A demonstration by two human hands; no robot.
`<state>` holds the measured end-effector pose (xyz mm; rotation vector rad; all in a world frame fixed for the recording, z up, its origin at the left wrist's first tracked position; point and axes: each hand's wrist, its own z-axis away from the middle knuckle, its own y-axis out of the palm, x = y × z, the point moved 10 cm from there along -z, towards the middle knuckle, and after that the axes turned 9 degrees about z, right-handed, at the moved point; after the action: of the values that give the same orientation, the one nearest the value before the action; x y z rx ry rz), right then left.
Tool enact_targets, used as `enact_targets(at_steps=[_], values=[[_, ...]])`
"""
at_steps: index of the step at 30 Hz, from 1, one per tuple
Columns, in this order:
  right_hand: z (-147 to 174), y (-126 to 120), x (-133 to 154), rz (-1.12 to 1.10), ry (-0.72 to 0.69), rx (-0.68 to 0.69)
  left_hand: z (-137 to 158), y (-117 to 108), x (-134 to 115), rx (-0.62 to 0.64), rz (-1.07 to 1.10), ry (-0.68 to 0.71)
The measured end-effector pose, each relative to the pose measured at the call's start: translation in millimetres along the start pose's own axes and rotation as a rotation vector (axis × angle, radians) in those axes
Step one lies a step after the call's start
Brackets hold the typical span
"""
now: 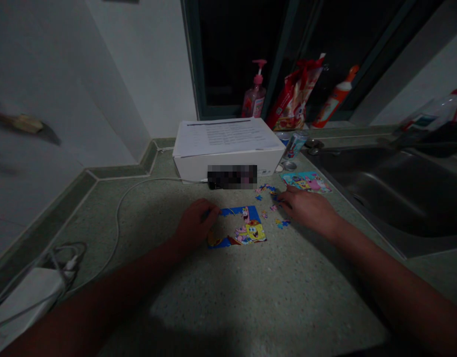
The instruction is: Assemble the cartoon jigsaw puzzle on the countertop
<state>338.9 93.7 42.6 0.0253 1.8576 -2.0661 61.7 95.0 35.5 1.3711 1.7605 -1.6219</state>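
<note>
A partly assembled jigsaw puzzle (pixel 254 230) lies flat on the counter, with cartoon figures and a blue border around a bare middle. My left hand (pixel 197 220) is curled over its upper left edge, fingertips touching it and covering that corner. Right of the puzzle lie several loose puzzle pieces (pixel 283 224). Over the upper ones is my right hand (pixel 310 206), its thumb and fingers closed in a pinch. Whether a piece is between them is hard to see. Just behind that hand lies a colourful picture card (pixel 310 181).
A white box (pixel 228 144) with printed paper on top stands behind, a blurred-out dark device (pixel 232 177) leaning against its front. A white cable (pixel 117 218) curves along the left. Right are a can (pixel 296 145) and a metal sink (pixel 384 188). A pump bottle (pixel 254 96) stands by the window.
</note>
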Motion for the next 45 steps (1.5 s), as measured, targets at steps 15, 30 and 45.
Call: enact_targets(at_steps=[15, 30, 45], values=[[-0.9, 2.3, -1.1, 0.005, -0.004, 0.008, -0.7, 0.9, 1.0, -0.003, -0.032, 0.001], [-1.1, 3.9, -1.8, 0.001, -0.028, -0.008, 0.3, -0.2, -0.6, -0.003, -0.016, -0.007], [0.6, 2.6, -2.7, -0.006, -0.007, 0.022, -0.2, 0.7, -1.4, 0.011, -0.020, 0.005]])
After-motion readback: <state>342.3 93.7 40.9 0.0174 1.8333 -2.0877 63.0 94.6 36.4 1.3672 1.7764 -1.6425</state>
